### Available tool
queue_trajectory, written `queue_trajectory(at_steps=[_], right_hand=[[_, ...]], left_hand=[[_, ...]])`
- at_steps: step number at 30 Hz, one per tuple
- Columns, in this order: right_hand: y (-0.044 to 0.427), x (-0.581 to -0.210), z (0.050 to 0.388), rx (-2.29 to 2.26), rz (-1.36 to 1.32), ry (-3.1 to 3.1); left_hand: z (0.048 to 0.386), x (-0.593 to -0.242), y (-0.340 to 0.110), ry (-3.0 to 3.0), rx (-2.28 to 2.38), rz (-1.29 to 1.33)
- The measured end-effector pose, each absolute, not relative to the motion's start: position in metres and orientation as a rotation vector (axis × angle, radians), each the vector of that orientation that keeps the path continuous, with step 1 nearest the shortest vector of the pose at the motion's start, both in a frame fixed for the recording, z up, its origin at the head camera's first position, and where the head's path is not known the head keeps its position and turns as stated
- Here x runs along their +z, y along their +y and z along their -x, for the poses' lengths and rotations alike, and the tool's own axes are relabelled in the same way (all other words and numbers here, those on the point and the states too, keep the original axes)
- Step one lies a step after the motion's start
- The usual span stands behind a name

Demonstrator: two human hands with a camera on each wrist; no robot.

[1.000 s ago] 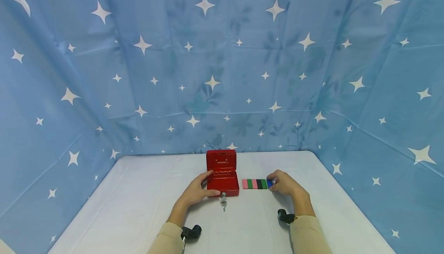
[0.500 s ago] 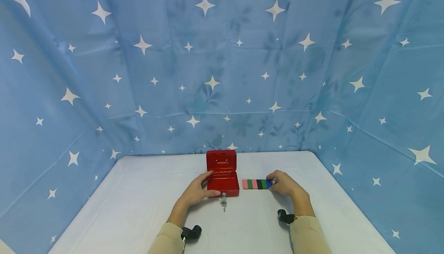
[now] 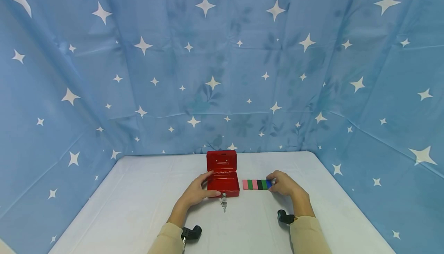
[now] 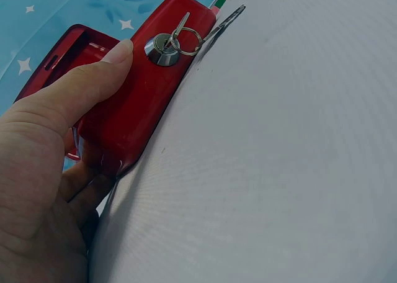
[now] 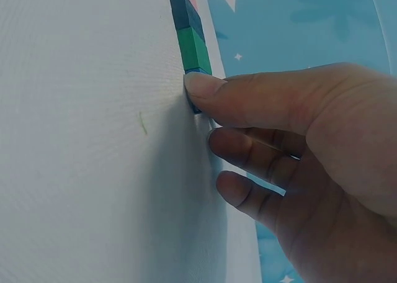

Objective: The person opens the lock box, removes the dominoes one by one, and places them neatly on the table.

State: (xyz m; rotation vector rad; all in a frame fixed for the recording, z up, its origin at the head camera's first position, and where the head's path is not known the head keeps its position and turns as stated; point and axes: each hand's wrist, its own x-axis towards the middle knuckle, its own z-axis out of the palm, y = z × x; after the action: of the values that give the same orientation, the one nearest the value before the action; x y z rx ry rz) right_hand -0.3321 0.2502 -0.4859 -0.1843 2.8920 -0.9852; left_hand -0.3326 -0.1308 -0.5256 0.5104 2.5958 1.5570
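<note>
A red metal cash box (image 3: 223, 183) stands with its lid (image 3: 221, 161) raised, and its inside looks bare. My left hand (image 3: 195, 190) grips the box at its left side, the thumb along the front wall beside the lock (image 4: 162, 49). A ring of keys (image 4: 186, 41) hangs from that lock, one key in it. To the right of the box lies a straight row of flat blocks, pink (image 3: 245, 184), green (image 3: 250, 184) and black (image 3: 259, 184) among them. My right hand (image 3: 285, 184) pinches the blue block (image 3: 269, 184) at the row's right end, against a green block (image 5: 193, 49).
A white cloth covers the table (image 3: 138, 200). Blue curtains (image 3: 222, 73) with white stars surround it at the back and both sides. Each wrist wears a black camera (image 3: 286, 216).
The blue block has slid slightly left with my right hand's fingers, closing a small gap to the green block. My left hand stays on the cash box.
</note>
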Motion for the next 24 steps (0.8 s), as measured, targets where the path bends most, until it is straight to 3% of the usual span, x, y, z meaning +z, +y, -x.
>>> queue_trajectory(at_steps=[24], right_hand=[[0.248, -0.476, 0.329, -0.951, 0.205, 2.900]], left_hand=[[0.335, -0.523, -0.131, 2.599, 1.571, -0.516]])
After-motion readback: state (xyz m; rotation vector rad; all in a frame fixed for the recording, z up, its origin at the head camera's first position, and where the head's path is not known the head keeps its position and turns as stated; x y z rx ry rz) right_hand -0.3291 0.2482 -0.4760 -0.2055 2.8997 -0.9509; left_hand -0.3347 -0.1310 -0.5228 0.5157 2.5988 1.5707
